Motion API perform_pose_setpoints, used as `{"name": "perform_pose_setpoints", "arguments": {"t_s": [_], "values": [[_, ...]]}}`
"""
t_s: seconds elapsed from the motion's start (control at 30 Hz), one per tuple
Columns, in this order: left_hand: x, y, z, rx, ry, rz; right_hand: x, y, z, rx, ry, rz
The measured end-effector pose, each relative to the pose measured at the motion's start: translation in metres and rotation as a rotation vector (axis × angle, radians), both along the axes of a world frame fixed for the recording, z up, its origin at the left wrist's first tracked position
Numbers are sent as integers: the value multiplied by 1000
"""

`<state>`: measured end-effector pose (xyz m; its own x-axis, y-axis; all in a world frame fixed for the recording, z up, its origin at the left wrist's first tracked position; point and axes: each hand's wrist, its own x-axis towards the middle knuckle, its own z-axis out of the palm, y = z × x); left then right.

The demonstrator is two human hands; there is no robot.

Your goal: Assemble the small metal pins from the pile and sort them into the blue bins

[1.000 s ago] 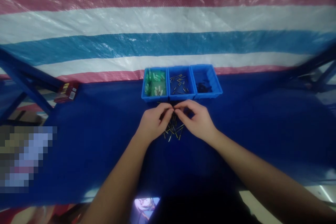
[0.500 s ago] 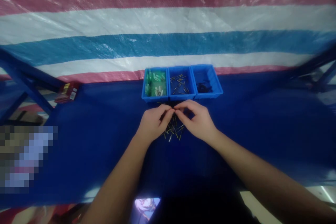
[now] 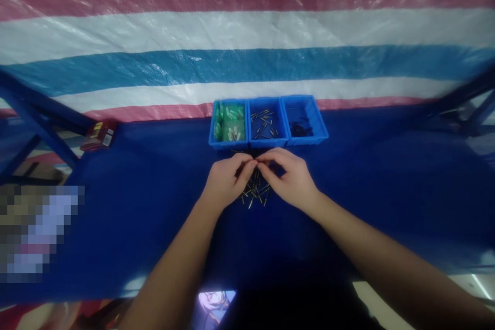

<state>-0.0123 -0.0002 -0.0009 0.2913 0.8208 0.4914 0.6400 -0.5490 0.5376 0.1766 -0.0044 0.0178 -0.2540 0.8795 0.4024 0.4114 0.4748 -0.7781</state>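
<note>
My left hand [image 3: 228, 176] and my right hand [image 3: 291, 175] meet fingertip to fingertip above the blue table, just in front of the bins. Each pinches with thumb and forefinger; whatever sits between the tips is too small and hidden to name. Under them lies a loose pile of thin metal pins [image 3: 253, 195], dark and brass-coloured, partly covered by my hands. Behind stand three joined blue bins: the left bin [image 3: 228, 146] holds green bags and small pale pieces, the middle bin [image 3: 267, 142] holds similar thin pins, and the right bin [image 3: 317, 124] holds small dark parts.
A dark red box [image 3: 99, 135] lies at the table's left end by a blue metal frame [image 3: 46, 108]. Striped plastic sheeting [image 3: 247, 31] hangs behind the blue table [image 3: 154, 180]. A lit screen [image 3: 215, 308] shows below the near edge.
</note>
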Motion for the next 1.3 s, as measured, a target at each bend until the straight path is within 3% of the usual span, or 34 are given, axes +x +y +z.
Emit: {"name": "perform_pose_setpoints", "arguments": {"t_s": [0.33,0.7,1.07,1.3], "values": [[4,-1,-2,88,-63,-31,-2,1,0,-46,80,-52],[3,0,-3,61,-23,8,-2,2,0,-211,176,-59],[0,2,1,61,68,0,0,1,3,-90,74,11],[2,-1,-1,10,-26,-43,2,2,3,-108,-15,-99]]}}
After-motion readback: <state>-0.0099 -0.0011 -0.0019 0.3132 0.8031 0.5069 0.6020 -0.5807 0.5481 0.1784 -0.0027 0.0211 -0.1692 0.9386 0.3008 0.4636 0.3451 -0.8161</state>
